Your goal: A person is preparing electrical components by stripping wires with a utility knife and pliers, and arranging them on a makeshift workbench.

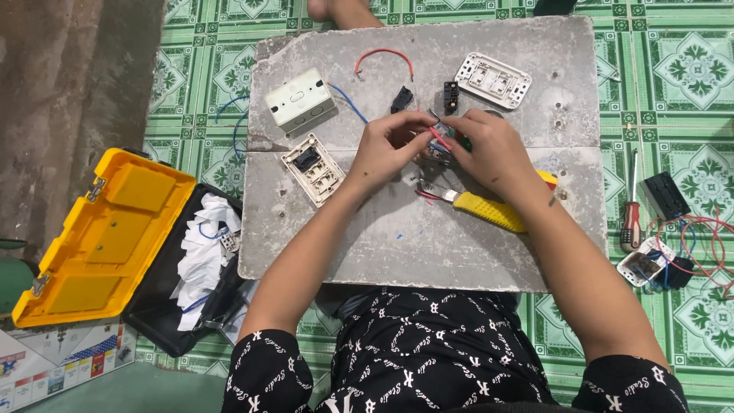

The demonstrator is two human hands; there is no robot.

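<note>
Left hand (386, 147) and right hand (489, 149) meet over the grey stone slab (397, 237), both pinched shut on a thin red wire (439, 138) and a small part hidden between the fingers. Yellow-handled wire stripper (489, 210) lies just beneath the right wrist. Beige switch frame (313, 168) sits left of the hands, white plastic junction box (300, 99) beyond it, white socket plate (494, 79) at the far edge.

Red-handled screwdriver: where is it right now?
Head view, far right: the screwdriver lies on the green tiled floor just off the slab's right edge, left of the tangle of red wires.
</note>
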